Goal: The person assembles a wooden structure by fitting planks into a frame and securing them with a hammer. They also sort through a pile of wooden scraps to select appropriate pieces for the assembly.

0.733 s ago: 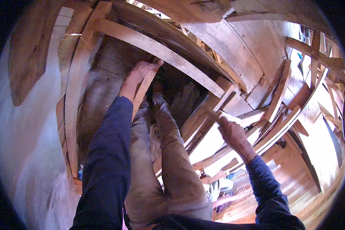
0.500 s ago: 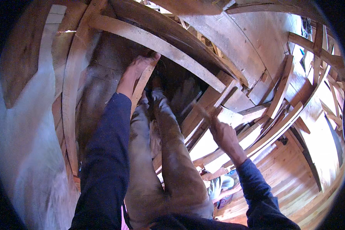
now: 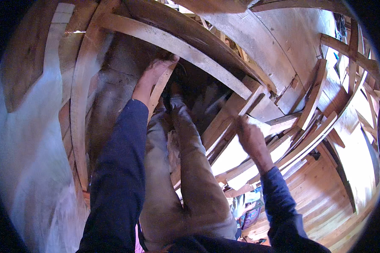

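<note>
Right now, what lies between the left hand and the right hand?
In the head view, the person's own legs in tan trousers lie between the left hand and the right hand, with a slanting wooden beam beside them.

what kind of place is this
Probably a woodworking or timber construction site, seen from up on the framework. Long pale wooden beams cross overhead, loose planks are stacked at angles, and a wooden plank floor lies below. The left hand grips a narrow wooden strip.

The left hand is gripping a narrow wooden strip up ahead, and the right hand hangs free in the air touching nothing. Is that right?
Not quite. The head view shows the right hand resting on a pale wooden plank, not hanging free. The left hand does grip a narrow wooden strip up ahead.
</note>
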